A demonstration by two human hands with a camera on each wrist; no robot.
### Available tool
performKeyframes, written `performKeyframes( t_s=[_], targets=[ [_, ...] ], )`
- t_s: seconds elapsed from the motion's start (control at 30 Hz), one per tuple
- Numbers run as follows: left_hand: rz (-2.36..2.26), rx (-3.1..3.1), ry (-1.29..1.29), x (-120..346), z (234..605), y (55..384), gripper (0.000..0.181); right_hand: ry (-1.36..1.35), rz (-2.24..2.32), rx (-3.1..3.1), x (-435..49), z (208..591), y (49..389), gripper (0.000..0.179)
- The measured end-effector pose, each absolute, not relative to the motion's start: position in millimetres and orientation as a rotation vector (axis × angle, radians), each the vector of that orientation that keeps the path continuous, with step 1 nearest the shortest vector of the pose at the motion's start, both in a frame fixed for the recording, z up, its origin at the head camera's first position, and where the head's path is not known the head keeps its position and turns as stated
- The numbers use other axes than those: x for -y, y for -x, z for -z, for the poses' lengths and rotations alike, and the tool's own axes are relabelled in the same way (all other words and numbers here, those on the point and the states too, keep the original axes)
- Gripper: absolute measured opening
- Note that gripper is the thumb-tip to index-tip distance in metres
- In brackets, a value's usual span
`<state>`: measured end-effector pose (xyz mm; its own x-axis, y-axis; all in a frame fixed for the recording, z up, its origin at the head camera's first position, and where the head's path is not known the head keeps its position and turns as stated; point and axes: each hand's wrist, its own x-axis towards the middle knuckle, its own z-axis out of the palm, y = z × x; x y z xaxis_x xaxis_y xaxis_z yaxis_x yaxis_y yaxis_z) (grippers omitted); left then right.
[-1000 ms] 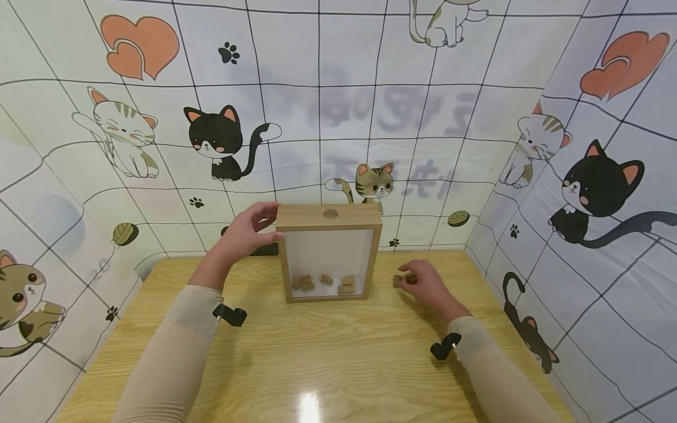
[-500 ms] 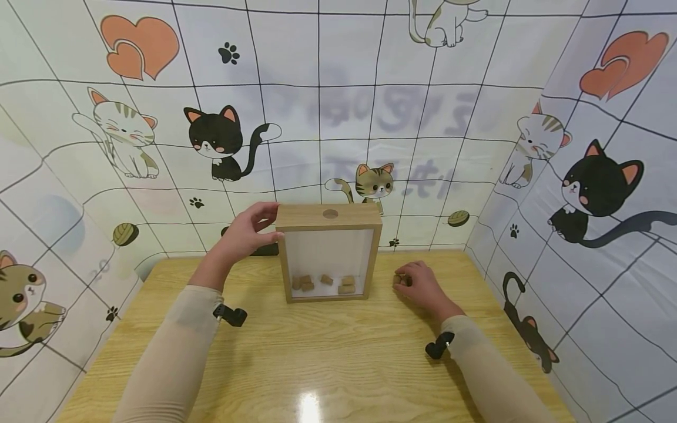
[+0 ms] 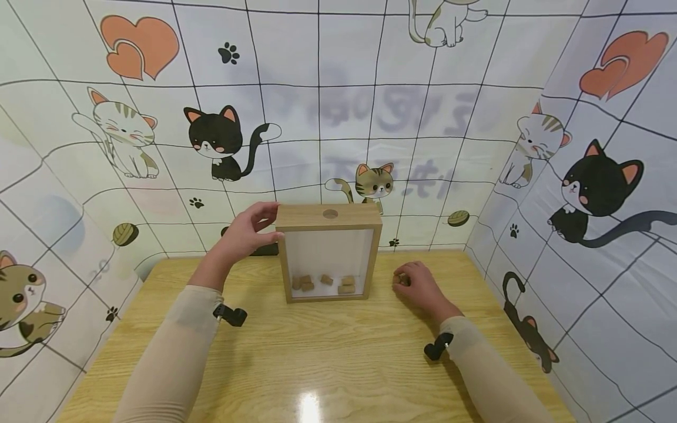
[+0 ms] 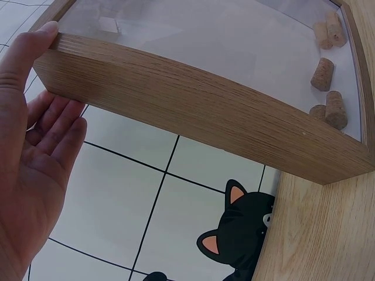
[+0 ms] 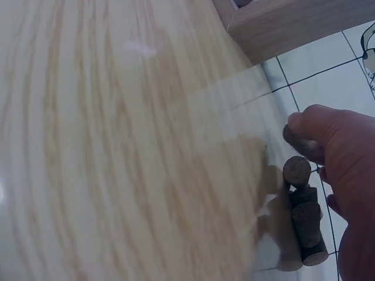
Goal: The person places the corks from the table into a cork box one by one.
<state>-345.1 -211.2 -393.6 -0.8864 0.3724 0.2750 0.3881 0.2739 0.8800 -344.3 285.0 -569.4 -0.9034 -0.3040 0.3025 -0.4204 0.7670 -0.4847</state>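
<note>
A wooden frame box (image 3: 329,218) with a clear front and a round hole in its top stands upright on the table. Several corks (image 3: 346,289) lie inside along its bottom. My left hand (image 3: 247,234) grips the box's upper left side, thumb at the front edge (image 4: 50,34) and fingers behind. To the right of the box, my right hand (image 3: 420,285) is low at the table, pinching a cork (image 5: 302,145) between thumb and fingers. Right beside that hand in the right wrist view is a small group of loose corks (image 5: 307,225), partly hidden in the head view.
The wooden table (image 3: 317,352) ends at a cat-print cloth wall (image 3: 296,117) close behind the box, with another wall of it on each side. A dark object (image 3: 266,249) shows behind the box at its left. Each wrist bears a black camera mount (image 3: 438,346).
My right hand has shifted slightly left, and its fingers have drawn in round a cork. The left hand and the box have stayed in place.
</note>
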Motion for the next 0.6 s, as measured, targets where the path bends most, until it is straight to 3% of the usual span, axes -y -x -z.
performKeyframes(
  t_s=[0.6],
  targets=[
    [1.727, 2.517, 0.722, 211, 393, 345, 0.077, -0.535, -1.251, 2.588, -277, 527, 330, 0.031]
  ],
)
